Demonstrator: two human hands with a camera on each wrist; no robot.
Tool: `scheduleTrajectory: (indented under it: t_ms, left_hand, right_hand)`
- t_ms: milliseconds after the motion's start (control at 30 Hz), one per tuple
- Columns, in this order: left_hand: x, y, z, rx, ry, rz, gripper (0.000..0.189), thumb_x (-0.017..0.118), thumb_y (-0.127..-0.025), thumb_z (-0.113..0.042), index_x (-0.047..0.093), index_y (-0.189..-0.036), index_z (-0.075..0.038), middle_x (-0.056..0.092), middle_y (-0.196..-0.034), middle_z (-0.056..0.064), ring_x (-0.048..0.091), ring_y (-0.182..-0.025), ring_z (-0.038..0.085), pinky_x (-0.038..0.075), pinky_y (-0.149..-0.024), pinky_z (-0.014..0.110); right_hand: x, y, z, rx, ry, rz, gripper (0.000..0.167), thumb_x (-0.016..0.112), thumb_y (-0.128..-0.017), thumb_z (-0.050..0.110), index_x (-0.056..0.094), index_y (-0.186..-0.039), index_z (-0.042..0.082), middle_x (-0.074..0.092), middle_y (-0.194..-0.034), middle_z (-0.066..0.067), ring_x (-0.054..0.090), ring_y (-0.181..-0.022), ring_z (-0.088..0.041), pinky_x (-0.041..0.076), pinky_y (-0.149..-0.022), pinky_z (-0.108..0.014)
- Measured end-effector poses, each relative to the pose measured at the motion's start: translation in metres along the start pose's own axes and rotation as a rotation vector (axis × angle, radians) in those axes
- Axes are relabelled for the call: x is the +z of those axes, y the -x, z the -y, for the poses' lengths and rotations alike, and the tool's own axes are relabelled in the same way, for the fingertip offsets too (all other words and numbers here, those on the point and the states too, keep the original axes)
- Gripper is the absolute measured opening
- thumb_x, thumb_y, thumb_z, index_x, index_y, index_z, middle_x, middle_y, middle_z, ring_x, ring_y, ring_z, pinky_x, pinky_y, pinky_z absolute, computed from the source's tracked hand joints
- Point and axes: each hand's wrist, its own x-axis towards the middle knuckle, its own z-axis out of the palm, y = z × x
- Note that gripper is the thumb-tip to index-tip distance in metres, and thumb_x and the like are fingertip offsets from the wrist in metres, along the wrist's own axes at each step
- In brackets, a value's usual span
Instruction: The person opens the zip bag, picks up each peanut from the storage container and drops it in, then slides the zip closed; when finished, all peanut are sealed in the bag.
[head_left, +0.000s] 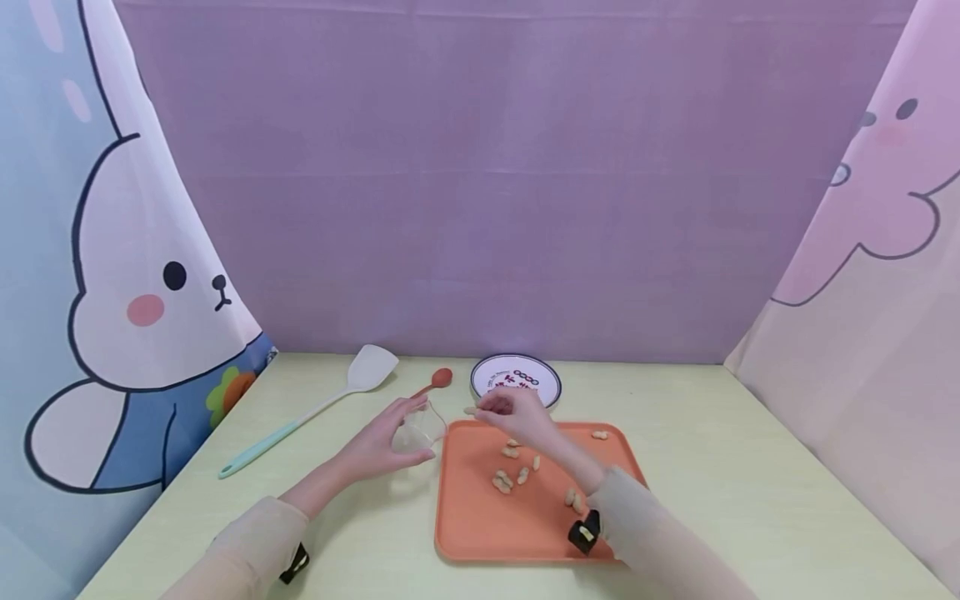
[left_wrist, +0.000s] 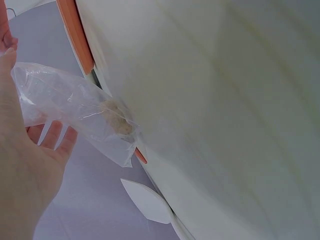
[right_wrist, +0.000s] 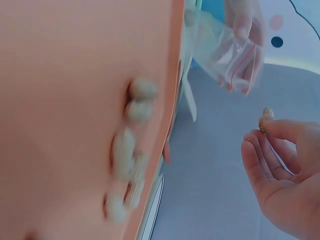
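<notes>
Purple cloth (head_left: pixel 487 183) backs the pale table (head_left: pixel 750 475) — a blue cartoon curtain (head_left: pixel 37 200) left, a pink cartoon curtain (head_left: pixel 907 158) right.

bag (head_left: pixel 422 429) blocking left of tray (head_left: pixel 480 525), room right

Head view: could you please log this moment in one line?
left hand: holds clear plastic bag | right hand: pinches tan peanut | loose tan peanuts: on orange rectangular tray
</notes>
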Motion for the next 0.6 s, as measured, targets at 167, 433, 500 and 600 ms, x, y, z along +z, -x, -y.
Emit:
scheduleTrajectory:
  t_ms: [167,433,500,600]
  left_hand:
    - [0.0,0.0,0.0,-0.007,0.001,0.012,0.081,0.079,-0.074,-0.033,0.041,-0.14,-0.006,0.053,-0.128,0.008,0.054,-0.116,0.028,0.047,-0.095,0.045]
    - [0.0,0.0,0.001,0.006,-0.023,0.007,0.08,0.078,-0.074,-0.038,0.042,-0.139,-0.007,0.053,-0.127,0.004,0.053,-0.116,0.02,0.049,-0.093,0.041]
    - [0.001,0.0,0.002,0.01,-0.026,0.008,0.08,0.078,-0.075,-0.039,0.042,-0.139,-0.008,0.053,-0.127,0.003,0.053,-0.116,0.019,0.049,-0.093,0.04]
    - [0.001,0.0,0.004,0.017,-0.023,0.006,0.079,0.078,-0.074,-0.039,0.043,-0.138,-0.007,0.053,-0.128,0.004,0.053,-0.117,0.019,0.049,-0.093,0.04]
  right_hand:
    - [0.019,-0.011,0.007,0.005,-0.035,0.016,0.01,0.07,-0.084,0.013,0.07,-0.091,0.006,0.07,-0.083,-0.007,0.067,-0.076,-0.02,0.053,-0.065,-0.019]
    - [0.039,-0.022,0.014,-0.046,0.012,0.045,0.012,0.071,-0.083,0.017,0.072,-0.091,0.007,0.069,-0.08,-0.003,0.061,-0.069,-0.004,0.052,-0.064,-0.018]
    - [0.042,-0.024,0.015,-0.051,0.041,0.052,0.011,0.072,-0.083,0.016,0.072,-0.091,0.008,0.069,-0.079,-0.002,0.06,-0.068,-0.003,0.051,-0.064,-0.017]
    - [0.047,-0.025,0.015,-0.056,0.065,0.064,0.011,0.071,-0.083,0.015,0.072,-0.091,0.007,0.069,-0.08,-0.002,0.059,-0.068,-0.003,0.05,-0.064,-0.016]
